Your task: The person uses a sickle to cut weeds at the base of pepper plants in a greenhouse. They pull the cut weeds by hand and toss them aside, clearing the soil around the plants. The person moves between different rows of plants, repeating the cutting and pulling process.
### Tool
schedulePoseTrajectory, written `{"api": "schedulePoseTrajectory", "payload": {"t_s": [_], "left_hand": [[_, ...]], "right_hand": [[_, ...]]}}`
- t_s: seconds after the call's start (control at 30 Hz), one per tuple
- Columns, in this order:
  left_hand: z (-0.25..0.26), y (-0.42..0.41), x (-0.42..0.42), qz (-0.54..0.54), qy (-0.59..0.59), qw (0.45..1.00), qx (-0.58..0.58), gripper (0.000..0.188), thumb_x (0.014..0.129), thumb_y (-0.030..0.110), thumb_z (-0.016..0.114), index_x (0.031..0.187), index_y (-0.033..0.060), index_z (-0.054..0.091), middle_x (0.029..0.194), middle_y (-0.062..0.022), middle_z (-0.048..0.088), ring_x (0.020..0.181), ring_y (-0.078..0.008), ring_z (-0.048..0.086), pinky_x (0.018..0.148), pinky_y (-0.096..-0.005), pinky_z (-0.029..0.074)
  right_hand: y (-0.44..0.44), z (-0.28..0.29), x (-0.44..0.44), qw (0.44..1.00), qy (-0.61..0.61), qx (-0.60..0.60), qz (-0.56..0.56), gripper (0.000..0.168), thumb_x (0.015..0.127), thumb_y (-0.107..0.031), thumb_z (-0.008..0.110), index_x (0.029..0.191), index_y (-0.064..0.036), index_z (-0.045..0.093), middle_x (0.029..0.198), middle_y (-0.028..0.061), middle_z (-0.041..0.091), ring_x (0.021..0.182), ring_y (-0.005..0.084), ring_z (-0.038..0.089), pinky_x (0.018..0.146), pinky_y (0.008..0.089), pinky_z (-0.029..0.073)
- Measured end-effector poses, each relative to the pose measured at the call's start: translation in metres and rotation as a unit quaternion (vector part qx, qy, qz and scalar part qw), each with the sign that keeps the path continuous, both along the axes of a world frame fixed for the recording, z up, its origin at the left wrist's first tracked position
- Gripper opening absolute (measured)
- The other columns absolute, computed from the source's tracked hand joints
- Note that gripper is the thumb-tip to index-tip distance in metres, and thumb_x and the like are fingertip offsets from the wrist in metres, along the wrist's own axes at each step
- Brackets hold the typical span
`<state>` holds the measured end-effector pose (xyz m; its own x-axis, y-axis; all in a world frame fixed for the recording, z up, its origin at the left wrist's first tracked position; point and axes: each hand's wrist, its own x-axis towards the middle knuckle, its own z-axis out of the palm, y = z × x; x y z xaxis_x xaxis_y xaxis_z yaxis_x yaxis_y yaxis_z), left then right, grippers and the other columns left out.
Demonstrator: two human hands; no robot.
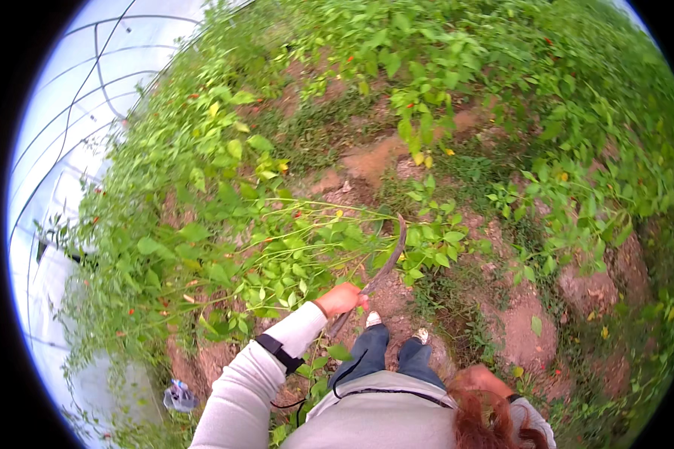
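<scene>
My left hand (342, 298) is closed around a curved wooden stick (392, 261), with its lower end sticking out below the fist. The stick's bowed upper end reaches in among leaning green stems (320, 230) of plants that look like chilli peppers. At least some of these stems lie against or behind the stick; which, I cannot tell. By my waist on the right, my right hand (476, 378) hangs low, partly covered by strands of hair (486, 418). Its fingers are too blurred and hidden to read.
Leafy pepper plants (590, 112) with small red fruits surround me. Bare soil (370, 160) and low weeds (309, 137) run between the rows. A clear plastic bag (180, 396) lies at lower left. Greenhouse film (45, 151) on curved hoops rises at left. My shoes (373, 319) stand on soil.
</scene>
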<state>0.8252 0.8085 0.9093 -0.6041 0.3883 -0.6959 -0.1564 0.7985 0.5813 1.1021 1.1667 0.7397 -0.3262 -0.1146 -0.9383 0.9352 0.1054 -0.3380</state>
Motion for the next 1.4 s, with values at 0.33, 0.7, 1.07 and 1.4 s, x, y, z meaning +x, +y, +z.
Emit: {"api": "schedulePoseTrajectory", "payload": {"t_s": [0.33, 0.7, 1.07, 1.4], "left_hand": [[0.100, -0.162, 0.078, 0.257, -0.085, 0.959, 0.085, 0.021, 0.087, 0.014, 0.049, 0.095, -0.0004, 0.062, 0.094, -0.0064, 0.063, 0.092, -0.0146, 0.055, 0.088, -0.0275, 0.038], [0.153, -0.276, 0.148, 0.356, -0.068, 0.927, 0.099, 0.022, 0.087, 0.017, 0.050, 0.095, 0.0005, 0.062, 0.102, -0.0080, 0.061, 0.098, -0.0164, 0.054, 0.092, -0.0290, 0.037], [0.135, -0.350, 0.264, 0.473, -0.053, 0.872, 0.116, 0.024, 0.087, 0.018, 0.050, 0.098, 0.0005, 0.061, 0.093, -0.0054, 0.063, 0.091, -0.0134, 0.056, 0.087, -0.0269, 0.039], [0.119, -0.353, 0.406, 0.644, -0.019, 0.756, 0.117, 0.023, 0.088, 0.016, 0.049, 0.094, -0.0033, 0.060, 0.090, -0.0085, 0.063, 0.085, -0.0161, 0.058, 0.083, -0.0281, 0.043]], "right_hand": [[-0.019, -0.022, 0.003, 0.995, -0.075, 0.067, -0.027, 0.015, 0.081, -0.013, 0.051, 0.087, 0.000, 0.056, 0.072, 0.0090, 0.058, 0.054, 0.0149, 0.053, 0.047, 0.0257, 0.044], [-0.049, 0.001, -0.018, 0.993, -0.042, 0.110, -0.021, 0.020, 0.084, -0.016, 0.049, 0.097, -0.001, 0.054, 0.080, 0.0094, 0.059, 0.061, 0.0156, 0.055, 0.054, 0.0267, 0.045], [-0.067, 0.041, -0.059, 0.983, -0.027, 0.144, 0.112, 0.026, 0.087, -0.018, 0.047, 0.106, -0.001, 0.052, 0.089, 0.0098, 0.059, 0.068, 0.0164, 0.056, 0.060, 0.0278, 0.047], [-0.295, 0.107, -0.228, 0.847, 0.205, -0.160, 0.463, 0.042, 0.089, -0.018, 0.043, 0.128, -0.003, 0.034, 0.114, 0.0132, 0.052, 0.085, 0.0183, 0.058, 0.070, 0.0301, 0.048]]}}
